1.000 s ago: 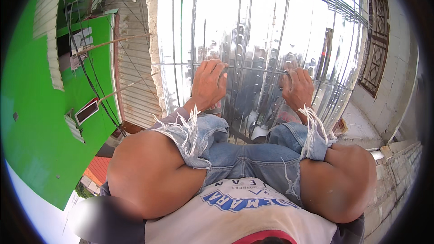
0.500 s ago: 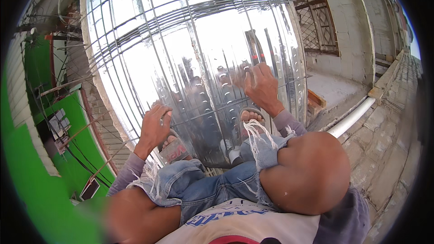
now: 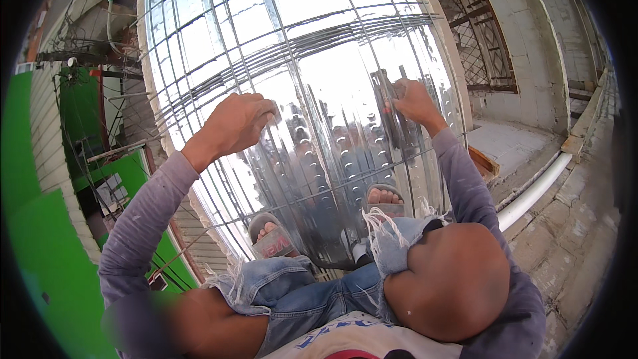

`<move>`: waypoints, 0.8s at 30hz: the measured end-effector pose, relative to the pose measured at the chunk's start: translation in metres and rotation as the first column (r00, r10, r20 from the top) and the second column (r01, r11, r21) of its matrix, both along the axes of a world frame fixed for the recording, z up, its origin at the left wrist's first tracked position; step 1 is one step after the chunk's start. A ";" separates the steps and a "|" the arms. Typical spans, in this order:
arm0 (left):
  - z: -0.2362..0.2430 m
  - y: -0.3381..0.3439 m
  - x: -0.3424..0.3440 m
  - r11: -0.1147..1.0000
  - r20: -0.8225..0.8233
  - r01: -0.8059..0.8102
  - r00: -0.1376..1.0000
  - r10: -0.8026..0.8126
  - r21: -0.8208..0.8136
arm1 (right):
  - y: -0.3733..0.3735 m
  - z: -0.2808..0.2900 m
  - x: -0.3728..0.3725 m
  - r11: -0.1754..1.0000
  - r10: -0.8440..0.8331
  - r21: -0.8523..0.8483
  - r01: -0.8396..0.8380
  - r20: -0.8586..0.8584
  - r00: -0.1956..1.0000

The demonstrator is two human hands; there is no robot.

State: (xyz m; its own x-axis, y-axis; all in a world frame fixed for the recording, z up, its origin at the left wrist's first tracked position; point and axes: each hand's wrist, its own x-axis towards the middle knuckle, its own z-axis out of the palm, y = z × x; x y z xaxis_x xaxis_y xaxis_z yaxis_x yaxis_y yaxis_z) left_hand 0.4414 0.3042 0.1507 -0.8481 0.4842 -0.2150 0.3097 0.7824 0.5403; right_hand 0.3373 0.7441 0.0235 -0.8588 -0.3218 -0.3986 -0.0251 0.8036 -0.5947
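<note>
I crouch on a shiny corrugated metal sheet (image 3: 309, 146) overlaid with a grid of thin steel bars (image 3: 312, 40). My left hand (image 3: 242, 123) is raised over the left middle of the sheet, its fingers curled near a bar; what they hold, if anything, is hidden. My right hand (image 3: 417, 105) is closed on a dark long-handled tool (image 3: 389, 96) with red marks, lying among the bars at the right. My sandalled feet (image 3: 269, 236) stand on the sheet below the hands, between them and my knees.
A green wall (image 3: 33, 226), tangled wires (image 3: 70, 43) and rusty roofing are beyond the left edge. At the right are a block wall (image 3: 541, 53) with a grilled opening (image 3: 478, 33), a white pipe (image 3: 535, 193), a concrete ledge and an orange wooden piece (image 3: 485, 163).
My left hand has moved up the sheet, away from my feet. My right hand has shifted right onto the dark tool. The view has also turned and shifted, showing more of both forearms.
</note>
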 end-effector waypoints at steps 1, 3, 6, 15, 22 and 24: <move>-0.007 0.007 -0.007 1.000 0.017 0.012 1.000 -0.012 -0.006 | 0.004 -0.004 -0.007 1.000 0.025 -0.017 -0.024 0.094 0.995; -0.024 0.021 -0.020 0.999 0.023 0.025 0.999 -0.025 -0.021 | -0.004 0.000 -0.014 0.985 0.101 0.113 -0.127 0.212 0.972; -0.043 0.048 -0.045 0.997 -0.003 0.048 0.999 -0.049 -0.052 | -0.007 0.007 0.005 0.992 0.106 0.080 -0.099 -0.095 0.990; -0.119 0.113 -0.086 0.971 -0.205 -0.144 0.962 0.182 0.190 | 0.023 0.041 0.004 0.376 -0.460 -0.609 0.698 0.531 0.712; -0.115 0.135 -0.112 0.931 -0.211 -0.319 0.912 0.352 0.174 | 0.061 0.079 -0.049 0.896 -0.408 0.124 0.426 -0.147 0.901; -0.111 0.145 -0.112 0.918 -0.216 -0.360 0.895 0.390 0.166 | 0.086 0.055 -0.052 0.899 -0.183 0.286 0.331 -0.442 0.878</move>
State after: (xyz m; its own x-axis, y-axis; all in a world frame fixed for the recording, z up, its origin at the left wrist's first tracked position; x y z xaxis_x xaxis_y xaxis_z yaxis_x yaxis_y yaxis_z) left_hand 0.3291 0.4494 0.0392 -0.9900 0.1289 0.0565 0.1375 0.8006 0.5832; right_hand 0.2857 0.8305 0.0788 -0.9984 0.0262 -0.0510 0.0388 0.9636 -0.2646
